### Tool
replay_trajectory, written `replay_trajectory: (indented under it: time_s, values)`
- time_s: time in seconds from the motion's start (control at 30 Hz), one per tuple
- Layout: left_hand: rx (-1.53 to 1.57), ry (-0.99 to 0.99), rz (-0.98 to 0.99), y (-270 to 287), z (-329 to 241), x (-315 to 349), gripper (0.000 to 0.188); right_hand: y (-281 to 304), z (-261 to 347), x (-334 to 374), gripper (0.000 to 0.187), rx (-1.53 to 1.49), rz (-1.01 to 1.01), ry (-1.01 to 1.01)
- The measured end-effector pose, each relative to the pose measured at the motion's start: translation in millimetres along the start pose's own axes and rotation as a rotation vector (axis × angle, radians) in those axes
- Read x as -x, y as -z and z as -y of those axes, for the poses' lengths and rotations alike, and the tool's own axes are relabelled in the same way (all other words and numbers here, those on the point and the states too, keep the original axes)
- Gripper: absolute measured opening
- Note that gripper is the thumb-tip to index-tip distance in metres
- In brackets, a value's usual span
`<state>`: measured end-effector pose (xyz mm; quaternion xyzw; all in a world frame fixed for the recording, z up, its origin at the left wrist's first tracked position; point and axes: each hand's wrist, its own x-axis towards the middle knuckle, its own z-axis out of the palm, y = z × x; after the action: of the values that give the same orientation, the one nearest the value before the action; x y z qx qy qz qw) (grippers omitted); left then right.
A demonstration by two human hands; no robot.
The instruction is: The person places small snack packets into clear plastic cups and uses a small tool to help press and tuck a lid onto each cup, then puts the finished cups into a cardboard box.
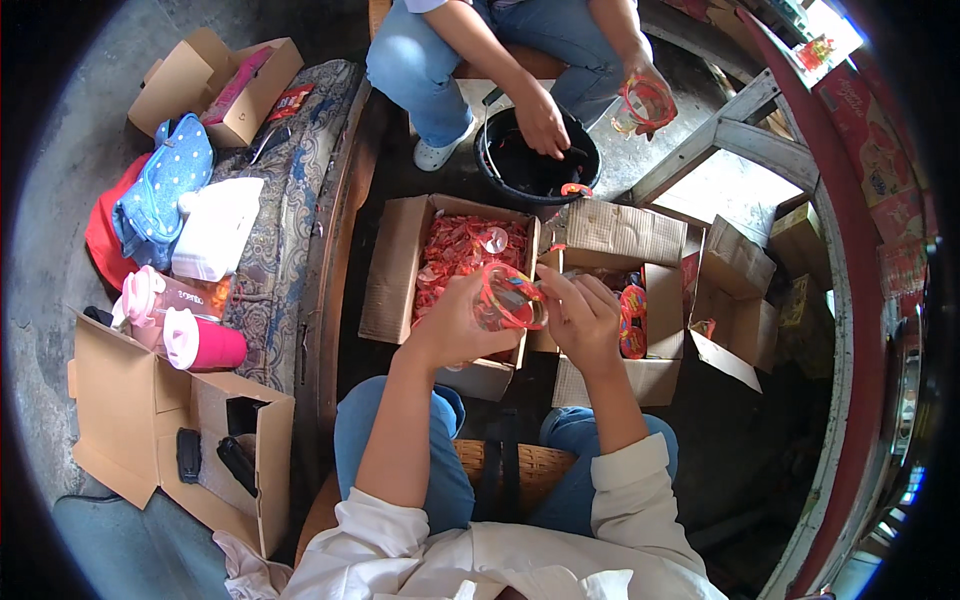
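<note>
My left hand (445,325) is wrapped round a clear plastic cup (508,298) with a red and yellow printed band, tilted so its mouth faces right. At the cup's rim are the curled fingers of my right hand (585,318); thumb and index finger are pinched together, and what lies between them is too small to make out. Beneath my hands stands a cardboard box (393,270) filled with red and clear plastic scraps (470,245). Under my right hand, another cardboard box (620,230) contains red printed cups (633,320).
Opposite me, a seated person (540,120) reaches into a black bucket (497,165) and holds a similar cup (645,103). An open carton (735,300) stands right, near a wooden frame (770,150). At left, a patterned bench (300,190) bears bags and a pink tumbler (215,342).
</note>
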<state>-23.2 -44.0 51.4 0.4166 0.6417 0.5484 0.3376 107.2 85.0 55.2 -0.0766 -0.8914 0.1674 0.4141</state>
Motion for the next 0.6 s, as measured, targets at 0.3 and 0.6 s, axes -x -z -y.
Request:
replay_trajectory:
  time_s: [0.3,0.6]
  values:
    - [0.207,0.092,0.164,-3,2,-2,0.048,5,2,4,0.052,-0.039,0.034,-0.041]
    - [0.530,0.267,0.325,-1,-7,3,0.052,9,4,8,0.055,-0.084,0.026,-0.021]
